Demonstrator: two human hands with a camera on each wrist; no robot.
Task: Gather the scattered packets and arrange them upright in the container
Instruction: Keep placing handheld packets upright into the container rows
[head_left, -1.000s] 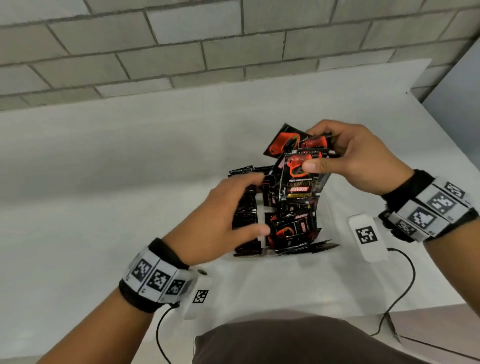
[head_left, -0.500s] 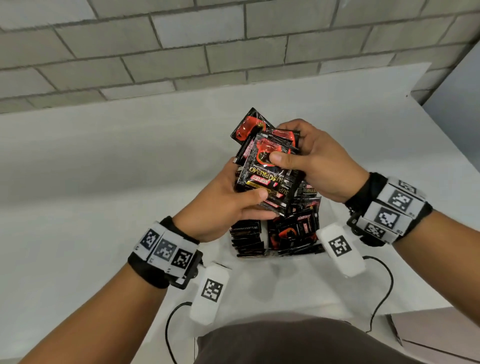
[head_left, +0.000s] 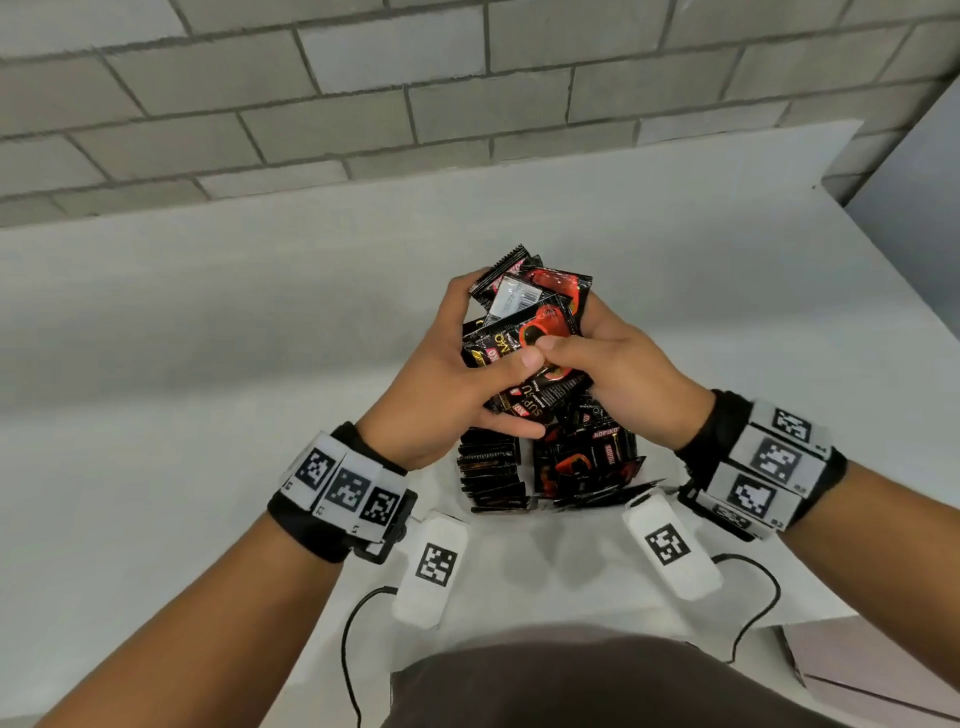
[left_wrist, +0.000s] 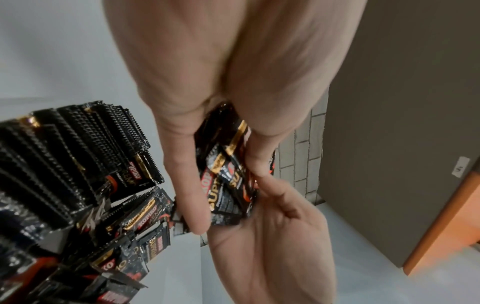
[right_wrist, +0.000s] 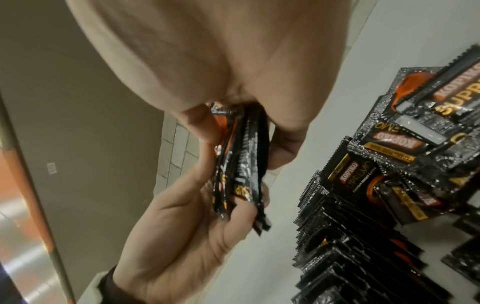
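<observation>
Squaring the fanned bundle of packets (head_left: 530, 332), left hand (head_left: 441, 389) and right hand (head_left: 628, 384) fingers clamped on it, should precede slotting it upright.

The packets (head_left: 530, 332) are showing glossy black wrappers with red-orange swirls, gold lettering and red brand labels, and one is turning a white panel with a black barcode upward. The packets' crimped ends (left_wrist: 78, 148) are appearing black with silvery sparkle and thin gold stripes. The wristbands (head_left: 343, 486) are showing black straps carrying white squares printed with black block patterns, the table (head_left: 208, 364) is looking plain white, and the wall (head_left: 363, 104) is showing grey bricks with darker joints.
</observation>
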